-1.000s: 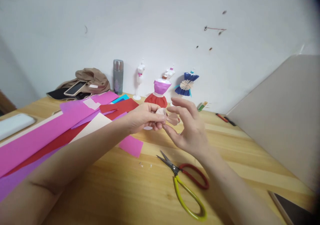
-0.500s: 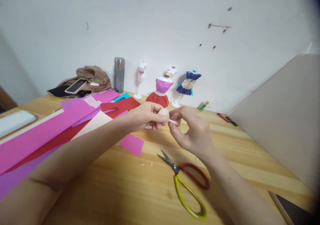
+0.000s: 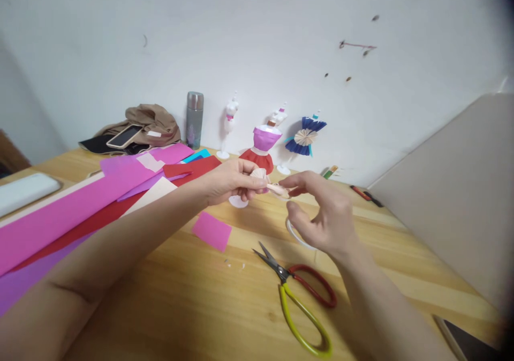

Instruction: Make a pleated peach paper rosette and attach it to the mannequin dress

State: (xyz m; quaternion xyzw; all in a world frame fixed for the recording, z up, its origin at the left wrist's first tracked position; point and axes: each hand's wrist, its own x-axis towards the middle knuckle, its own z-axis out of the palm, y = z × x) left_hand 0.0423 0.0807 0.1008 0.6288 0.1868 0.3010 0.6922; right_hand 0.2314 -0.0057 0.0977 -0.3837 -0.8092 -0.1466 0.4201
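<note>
My left hand (image 3: pixel 236 181) pinches a small cream pleated paper fan (image 3: pixel 259 173) above the table, with a narrow tail of the paper pointing right. My right hand (image 3: pixel 321 205) is at that tail with thumb and index finger spread apart. The index fingertip is close to the tail's end; whether it touches I cannot tell. Beyond the hands stands a small dress form (image 3: pixel 265 138) in a purple top and red skirt. Below the right hand lie scissors (image 3: pixel 283 272) with one red and one yellow handle, blades slightly parted.
Sheets of coloured paper (image 3: pixel 80 211) overlap on the left, and a pink piece (image 3: pixel 212 231) lies near the middle. A white ring (image 3: pixel 296 235) is partly behind my right hand. Along the wall are a flask (image 3: pixel 195 121), a blue-dressed form (image 3: pixel 303 138) and a white form (image 3: pixel 231 117).
My right hand has let go of the paper tail, its thumb and index finger parting as it moved slightly right. My left hand keeps its pinch on the fan. The view has shifted slightly.
</note>
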